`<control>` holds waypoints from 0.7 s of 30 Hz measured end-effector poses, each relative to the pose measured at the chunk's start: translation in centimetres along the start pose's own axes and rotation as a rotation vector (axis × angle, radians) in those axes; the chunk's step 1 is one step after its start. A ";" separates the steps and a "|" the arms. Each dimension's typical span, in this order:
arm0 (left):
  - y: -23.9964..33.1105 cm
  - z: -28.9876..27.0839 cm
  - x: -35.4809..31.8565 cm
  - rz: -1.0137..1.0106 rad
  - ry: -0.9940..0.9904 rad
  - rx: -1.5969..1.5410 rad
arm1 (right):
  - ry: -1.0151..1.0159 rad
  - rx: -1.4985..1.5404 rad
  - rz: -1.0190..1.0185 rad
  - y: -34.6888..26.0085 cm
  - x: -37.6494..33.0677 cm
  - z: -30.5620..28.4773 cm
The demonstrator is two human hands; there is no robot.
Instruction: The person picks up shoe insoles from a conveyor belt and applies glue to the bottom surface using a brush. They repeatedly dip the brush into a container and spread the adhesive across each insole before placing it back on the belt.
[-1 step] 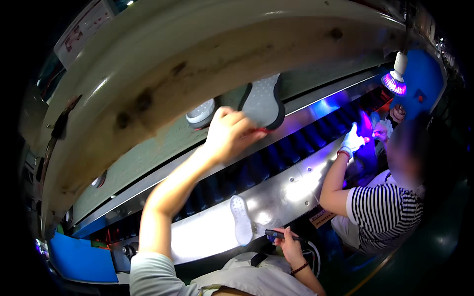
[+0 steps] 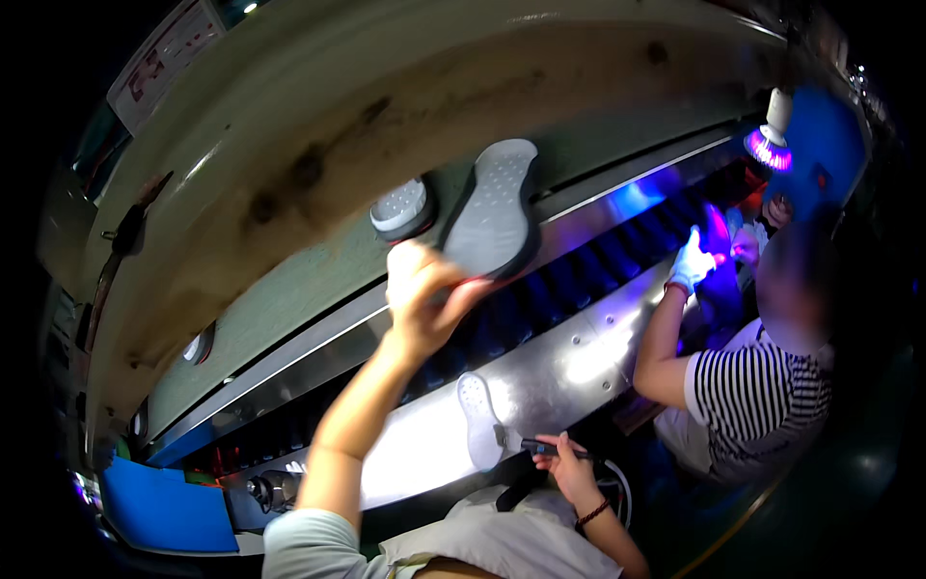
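Two soles are seen: a grey sole (image 2: 494,207) is gripped at its heel by the left hand (image 2: 421,301) over the conveyor (image 2: 579,289); a pen (image 2: 542,447) is pinched by the right hand (image 2: 569,470) beside a white sole (image 2: 478,419) on the steel ledge (image 2: 569,372).

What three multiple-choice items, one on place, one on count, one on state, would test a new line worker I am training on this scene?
1. Where is the left hand?
A. On the grey shoe sole up on the green shelf
B. On the blue bin
C. In the lap

2. How many shoe soles show in all?
A. One
B. Three
C. Five

3. What is the right hand doing?
A. Hanging empty
B. Gripping a dark pen-like tool
C. Pressing a switch

Answers: 1 A, its fingers touch that sole's lower end. 2 B, two on the shelf, counting the smaller sole, and a white sole on the steel rail. 3 B, its fingers close round the tool.
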State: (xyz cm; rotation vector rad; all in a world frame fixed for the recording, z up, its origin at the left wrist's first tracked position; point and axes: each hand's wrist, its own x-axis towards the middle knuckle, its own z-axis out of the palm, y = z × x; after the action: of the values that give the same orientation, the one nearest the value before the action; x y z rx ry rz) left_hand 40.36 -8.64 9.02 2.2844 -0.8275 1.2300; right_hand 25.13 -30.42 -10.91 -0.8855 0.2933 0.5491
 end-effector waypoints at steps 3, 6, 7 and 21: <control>3.7 0.1 -5.4 -0.570 0.952 -0.484 | -0.102 0.026 0.051 1.2 -0.3 0.7; 4.1 -0.6 -6.9 -1.251 0.884 -0.830 | -0.089 -0.007 0.014 2.5 -0.6 1.2; 2.8 -2.0 -7.6 -1.382 0.597 -1.191 | -0.074 -0.027 0.012 3.0 -0.9 1.4; 11.2 -16.0 -31.0 -1.597 -0.126 -1.834 | 0.017 0.038 -0.131 7.0 -4.5 1.3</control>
State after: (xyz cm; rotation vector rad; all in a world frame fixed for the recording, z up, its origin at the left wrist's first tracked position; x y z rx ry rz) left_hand 9.82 2.20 -8.07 0.7046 0.1647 -0.4635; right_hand 17.49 -27.32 -12.66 -0.8665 0.2584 0.4139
